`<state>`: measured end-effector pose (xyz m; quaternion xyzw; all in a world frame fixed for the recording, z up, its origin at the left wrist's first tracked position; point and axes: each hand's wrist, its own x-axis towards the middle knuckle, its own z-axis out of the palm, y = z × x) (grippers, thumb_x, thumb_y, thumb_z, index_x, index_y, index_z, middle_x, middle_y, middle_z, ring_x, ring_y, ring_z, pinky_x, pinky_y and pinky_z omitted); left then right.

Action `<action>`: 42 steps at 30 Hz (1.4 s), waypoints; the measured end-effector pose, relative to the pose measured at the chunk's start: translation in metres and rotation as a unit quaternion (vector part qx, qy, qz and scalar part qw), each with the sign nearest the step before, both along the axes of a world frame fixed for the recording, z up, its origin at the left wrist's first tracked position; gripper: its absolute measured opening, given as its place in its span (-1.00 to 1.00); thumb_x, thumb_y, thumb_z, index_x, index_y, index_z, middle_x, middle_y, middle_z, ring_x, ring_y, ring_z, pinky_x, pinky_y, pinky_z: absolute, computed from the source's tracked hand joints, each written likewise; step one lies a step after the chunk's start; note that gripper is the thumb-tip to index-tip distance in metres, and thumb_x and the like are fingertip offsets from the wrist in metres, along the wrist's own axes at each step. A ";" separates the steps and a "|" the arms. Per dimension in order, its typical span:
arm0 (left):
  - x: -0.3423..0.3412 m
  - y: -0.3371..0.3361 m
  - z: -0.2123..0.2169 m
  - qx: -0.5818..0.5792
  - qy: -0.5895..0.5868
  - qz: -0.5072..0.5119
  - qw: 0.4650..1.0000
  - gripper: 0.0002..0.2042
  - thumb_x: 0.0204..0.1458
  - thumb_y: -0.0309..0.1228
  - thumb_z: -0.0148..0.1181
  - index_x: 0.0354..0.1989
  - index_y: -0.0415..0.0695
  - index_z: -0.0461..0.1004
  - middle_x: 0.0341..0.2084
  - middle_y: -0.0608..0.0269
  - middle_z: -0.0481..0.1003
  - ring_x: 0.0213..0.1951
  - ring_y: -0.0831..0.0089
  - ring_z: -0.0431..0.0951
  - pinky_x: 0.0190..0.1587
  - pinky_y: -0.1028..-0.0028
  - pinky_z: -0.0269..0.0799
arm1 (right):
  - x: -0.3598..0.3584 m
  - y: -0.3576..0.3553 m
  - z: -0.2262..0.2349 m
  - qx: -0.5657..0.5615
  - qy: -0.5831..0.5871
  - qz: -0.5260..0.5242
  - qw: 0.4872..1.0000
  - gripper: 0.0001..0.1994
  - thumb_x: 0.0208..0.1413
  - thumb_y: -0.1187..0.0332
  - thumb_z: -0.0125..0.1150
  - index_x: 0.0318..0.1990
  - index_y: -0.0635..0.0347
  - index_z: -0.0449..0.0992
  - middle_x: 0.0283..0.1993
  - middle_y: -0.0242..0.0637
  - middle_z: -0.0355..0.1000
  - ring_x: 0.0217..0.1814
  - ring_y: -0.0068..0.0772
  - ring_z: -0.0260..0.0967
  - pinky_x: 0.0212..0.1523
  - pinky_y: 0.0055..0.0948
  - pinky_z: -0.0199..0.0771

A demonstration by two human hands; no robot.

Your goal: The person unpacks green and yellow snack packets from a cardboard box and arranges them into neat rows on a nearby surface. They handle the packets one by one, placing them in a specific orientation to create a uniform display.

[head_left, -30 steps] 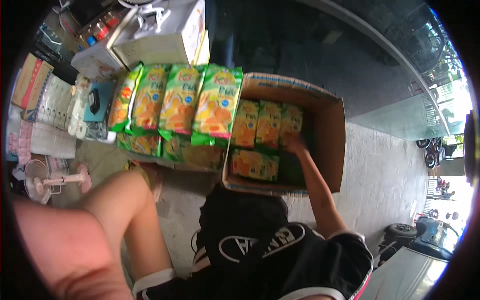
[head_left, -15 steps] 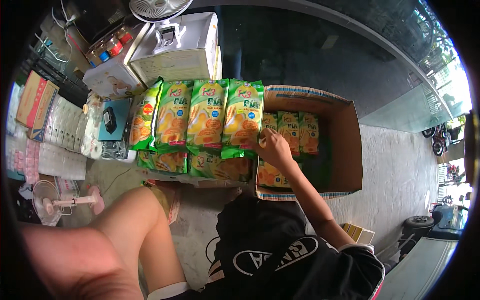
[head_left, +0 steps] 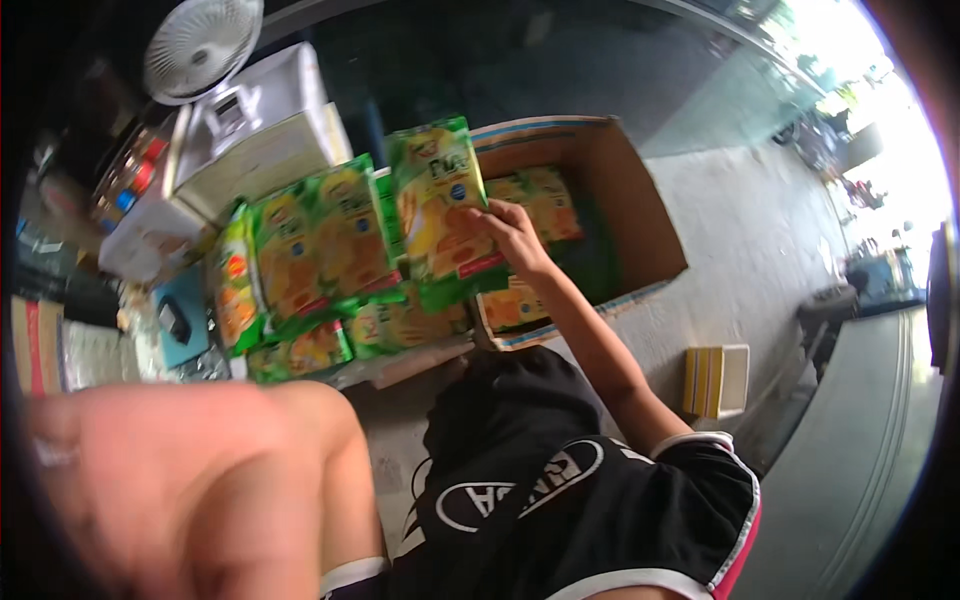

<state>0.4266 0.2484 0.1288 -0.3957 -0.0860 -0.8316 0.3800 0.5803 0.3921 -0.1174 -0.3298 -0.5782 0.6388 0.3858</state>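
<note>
My right hand (head_left: 516, 238) grips the right edge of a green-and-yellow snack packet (head_left: 438, 205) and holds it up, tilted, at the left side of an open cardboard box (head_left: 645, 210). Inside the box lie more packets (head_left: 548, 205) of the same kind. To the left, several matching packets (head_left: 350, 235) stand in a row, with others (head_left: 405, 325) lying below them. Close to the camera at the lower left, my left hand (head_left: 150, 480) appears large and smeared by motion; its fingers cannot be made out.
A white fan (head_left: 205, 50) stands on a white carton (head_left: 255, 130) at the back left. Small jars (head_left: 135, 180) and a blue flat item with a dark device (head_left: 175, 318) are at the left. A yellow-striped box (head_left: 715, 380) sits on the floor at the right.
My right hand has lifted the rightmost packet off the row, and it is now raised and tilted. The view has turned, and my left hand fills more of the lower left.
</note>
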 end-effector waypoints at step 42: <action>0.231 0.226 -0.484 -0.864 0.374 0.171 0.290 -0.32 -0.13 -0.39 -0.06 0.28 -0.02 -0.04 0.31 0.17 -0.17 0.32 0.25 -0.20 0.23 0.09 -0.21 | 0.208 0.198 -0.202 0.248 -0.407 -0.189 0.859 -0.37 -0.09 0.02 0.15 0.08 0.26 0.26 0.15 0.16 0.12 0.20 0.03 0.10 0.13 -0.13 0.13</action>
